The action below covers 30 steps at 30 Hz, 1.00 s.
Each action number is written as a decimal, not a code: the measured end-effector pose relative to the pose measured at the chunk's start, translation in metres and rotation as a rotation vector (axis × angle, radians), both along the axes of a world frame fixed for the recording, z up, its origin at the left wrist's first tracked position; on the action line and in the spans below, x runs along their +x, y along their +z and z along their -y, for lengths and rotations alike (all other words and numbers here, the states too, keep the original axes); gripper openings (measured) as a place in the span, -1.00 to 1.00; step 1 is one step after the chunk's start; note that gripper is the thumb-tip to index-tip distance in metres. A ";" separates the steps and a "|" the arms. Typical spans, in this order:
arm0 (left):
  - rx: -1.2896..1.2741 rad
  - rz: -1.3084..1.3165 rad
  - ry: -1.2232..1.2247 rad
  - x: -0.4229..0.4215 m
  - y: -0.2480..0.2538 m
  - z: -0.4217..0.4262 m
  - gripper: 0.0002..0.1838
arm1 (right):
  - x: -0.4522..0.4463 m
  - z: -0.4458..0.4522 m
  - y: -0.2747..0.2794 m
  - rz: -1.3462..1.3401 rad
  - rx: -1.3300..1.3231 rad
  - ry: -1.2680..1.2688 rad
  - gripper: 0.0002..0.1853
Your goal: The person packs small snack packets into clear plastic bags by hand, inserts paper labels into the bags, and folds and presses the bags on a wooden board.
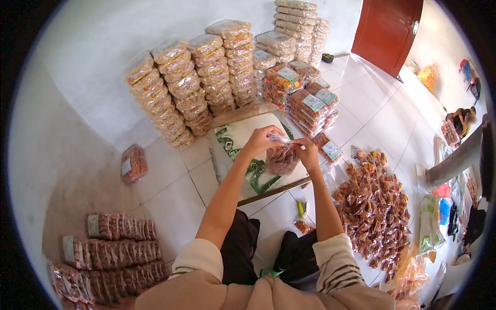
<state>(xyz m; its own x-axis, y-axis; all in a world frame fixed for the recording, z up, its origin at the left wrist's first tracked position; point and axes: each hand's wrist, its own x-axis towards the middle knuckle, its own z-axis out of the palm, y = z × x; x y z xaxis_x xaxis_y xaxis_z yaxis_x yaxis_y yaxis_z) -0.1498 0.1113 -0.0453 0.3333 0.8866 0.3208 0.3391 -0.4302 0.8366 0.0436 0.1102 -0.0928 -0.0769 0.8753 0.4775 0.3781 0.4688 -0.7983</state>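
Observation:
A transparent plastic bag of brown snacks [281, 159] rests on a low table [243, 129] in front of me. My left hand [262, 140] pinches the bag's gathered top from the left. On the right side of that same top, my right hand [306, 153] is closed with its fingertips on the plastic. Under the bag, the tabletop bears a white sheet with green print [256, 175]. What the bag's opening looks like between my fingers is too small to tell.
Tall stacks of bagged snacks [199, 72] line the wall. Labelled packs [312, 103] stand beyond the table. At right lies a large heap of small brown packets [372, 212]. Long packed bundles [113, 253] lie at lower left. A green-handled tool [301, 208] is on the floor. Another person [460, 120] sits far right.

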 end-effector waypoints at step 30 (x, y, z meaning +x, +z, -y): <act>0.375 0.121 0.480 0.020 -0.064 0.019 -0.68 | -0.017 -0.007 0.003 -0.040 -0.025 -0.116 -0.87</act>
<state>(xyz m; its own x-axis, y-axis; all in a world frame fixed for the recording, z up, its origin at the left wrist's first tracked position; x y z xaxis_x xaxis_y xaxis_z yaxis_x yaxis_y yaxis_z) -0.1294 0.0925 -0.1096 -0.1327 0.7479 0.6504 0.4802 -0.5255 0.7023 0.0263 0.1172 -0.0896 0.0446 0.8889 0.4559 0.3959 0.4033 -0.8250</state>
